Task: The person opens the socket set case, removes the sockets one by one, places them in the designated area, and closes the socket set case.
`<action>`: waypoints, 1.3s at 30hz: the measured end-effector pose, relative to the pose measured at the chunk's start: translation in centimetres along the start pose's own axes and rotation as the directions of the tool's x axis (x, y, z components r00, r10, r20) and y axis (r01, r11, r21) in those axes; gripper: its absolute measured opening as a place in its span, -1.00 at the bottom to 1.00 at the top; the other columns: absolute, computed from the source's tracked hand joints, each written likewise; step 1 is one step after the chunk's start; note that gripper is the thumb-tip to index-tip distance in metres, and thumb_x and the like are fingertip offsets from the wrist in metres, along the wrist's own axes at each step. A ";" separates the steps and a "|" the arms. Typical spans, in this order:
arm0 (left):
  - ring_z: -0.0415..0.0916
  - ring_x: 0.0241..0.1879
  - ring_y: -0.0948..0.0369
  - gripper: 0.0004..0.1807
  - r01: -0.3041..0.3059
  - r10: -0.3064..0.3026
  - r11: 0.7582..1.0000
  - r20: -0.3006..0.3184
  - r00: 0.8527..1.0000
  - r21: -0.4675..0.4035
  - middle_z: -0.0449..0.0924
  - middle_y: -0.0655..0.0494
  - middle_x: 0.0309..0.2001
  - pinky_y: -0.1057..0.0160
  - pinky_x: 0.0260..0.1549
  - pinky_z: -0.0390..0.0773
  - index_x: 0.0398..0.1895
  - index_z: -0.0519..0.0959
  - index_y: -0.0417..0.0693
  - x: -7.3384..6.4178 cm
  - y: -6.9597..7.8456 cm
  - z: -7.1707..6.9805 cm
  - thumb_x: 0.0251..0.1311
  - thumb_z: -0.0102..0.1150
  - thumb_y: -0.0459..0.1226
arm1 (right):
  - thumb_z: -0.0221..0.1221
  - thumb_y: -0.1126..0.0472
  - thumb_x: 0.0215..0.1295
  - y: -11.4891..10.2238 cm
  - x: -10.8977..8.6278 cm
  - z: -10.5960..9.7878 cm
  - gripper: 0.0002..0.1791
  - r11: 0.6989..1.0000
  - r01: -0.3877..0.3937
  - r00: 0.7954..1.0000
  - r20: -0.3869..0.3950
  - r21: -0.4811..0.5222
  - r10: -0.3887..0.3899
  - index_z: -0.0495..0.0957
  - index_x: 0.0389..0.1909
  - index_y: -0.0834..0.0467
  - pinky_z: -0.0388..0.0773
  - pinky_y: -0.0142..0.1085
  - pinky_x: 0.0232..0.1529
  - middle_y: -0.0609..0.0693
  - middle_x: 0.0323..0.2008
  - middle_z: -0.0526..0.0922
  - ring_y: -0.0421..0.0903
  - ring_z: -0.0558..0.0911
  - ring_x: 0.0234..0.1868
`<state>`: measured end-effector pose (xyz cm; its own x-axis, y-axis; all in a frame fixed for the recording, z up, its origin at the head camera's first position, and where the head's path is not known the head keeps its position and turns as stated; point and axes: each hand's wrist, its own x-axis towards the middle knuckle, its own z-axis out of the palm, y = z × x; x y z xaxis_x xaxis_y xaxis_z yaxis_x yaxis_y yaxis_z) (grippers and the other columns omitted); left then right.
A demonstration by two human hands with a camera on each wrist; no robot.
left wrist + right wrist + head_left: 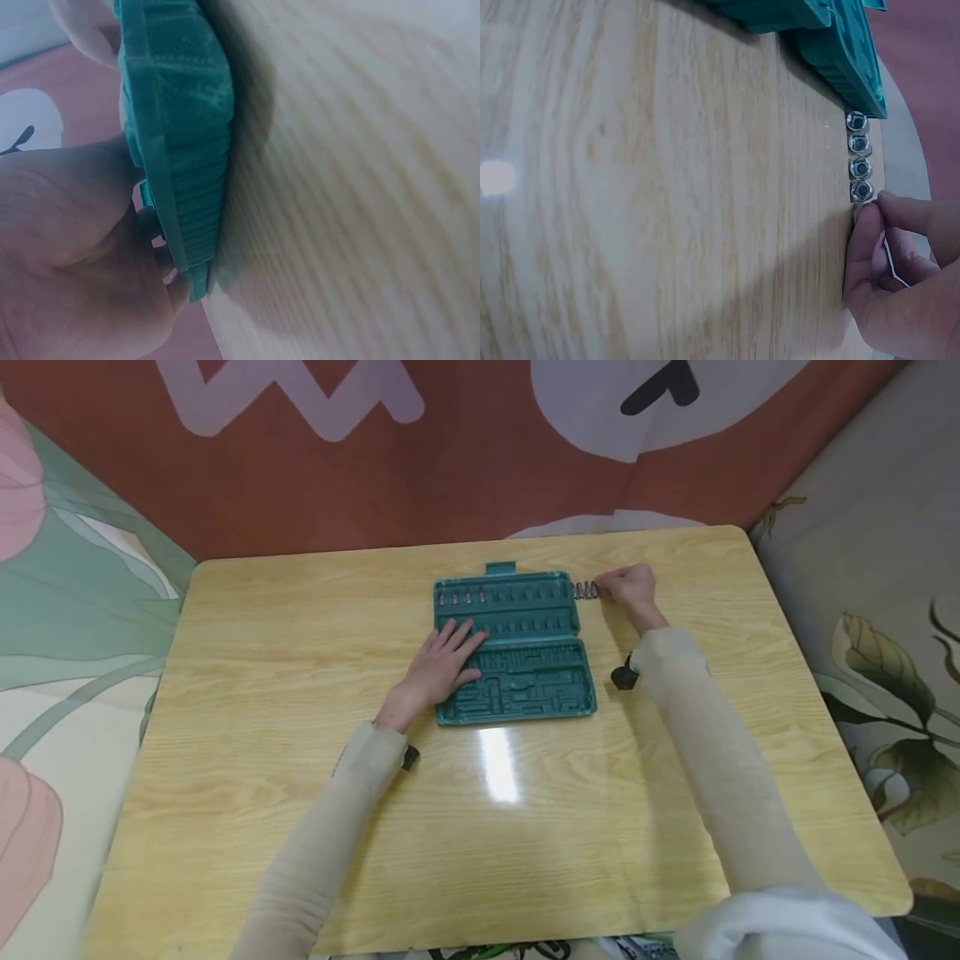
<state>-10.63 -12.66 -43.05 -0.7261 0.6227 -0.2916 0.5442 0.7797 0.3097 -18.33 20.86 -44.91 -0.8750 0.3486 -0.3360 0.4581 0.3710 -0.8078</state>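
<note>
An opened teal plastic tool case [517, 689] lies flat with its moulded slots facing up. Several small metal sockets [468, 597] stand in the upper left slots. My left hand [438, 668] lies on the case's left side, fingers spread across the hinge area. A short row of shiny metal sockets [861, 167] stands against the upper right corner of the case. At the outer end of that row, my right hand [900, 262] pinches a socket between thumb and forefinger, mostly hidden by the fingertips.
The case sits on a wooden table [300, 827] with a reddish patterned wall covering [480, 485] behind it. A latch tab [501, 567] sticks out from the case's far edge. Dark wrist devices [624, 676] show at both cuffs.
</note>
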 end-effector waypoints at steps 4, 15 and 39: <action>-0.34 0.49 -0.08 -0.31 0.003 -0.003 1.000 -0.003 1.000 -0.008 -0.20 -0.08 0.53 -0.06 0.39 -0.24 0.55 -0.01 0.01 0.3 0.1 0.1 0.46 -0.11 -0.01 | 0.23 0.26 0.27 -0.1 0.2 -0.6 -0.73 0.998 -0.015 1.000 0.016 0.055 0.014 0.67 -0.08 0.33 0.54 -0.43 -0.34 -0.01 -0.40 0.70 -0.25 0.62 -0.45; -0.41 0.49 -0.03 -0.28 0.023 -0.024 0.999 0.034 0.999 0.040 -0.29 -0.01 0.54 -0.01 0.40 -0.31 0.56 -0.09 0.09 1.9 1.2 0.0 0.45 -0.17 0.04 | 0.16 0.33 0.33 -2.6 -0.5 -1.4 -0.83 0.975 0.022 0.993 0.106 0.220 -0.046 0.65 -0.22 0.37 0.55 -0.33 -0.38 -0.02 -0.54 0.63 -0.19 0.58 -0.55; -0.39 0.49 -0.02 -0.28 0.000 -0.002 0.999 0.025 1.000 0.050 -0.26 0.01 0.54 -0.01 0.40 -0.27 0.56 -0.06 0.10 2.7 3.7 0.8 0.44 -0.16 0.06 | 0.18 0.19 0.35 -6.2 -3.7 9.1 -0.73 0.910 0.286 0.942 0.260 -0.299 -0.211 0.71 -0.21 0.33 0.49 -0.24 -0.30 0.19 -0.22 0.72 -0.01 0.62 -0.32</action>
<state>-10.24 -8.00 -43.45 -0.7161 0.6229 -0.3149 0.5643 0.7822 0.2641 -19.38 9.40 -43.08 -0.9618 0.0270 -0.2723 0.2138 0.6951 -0.6864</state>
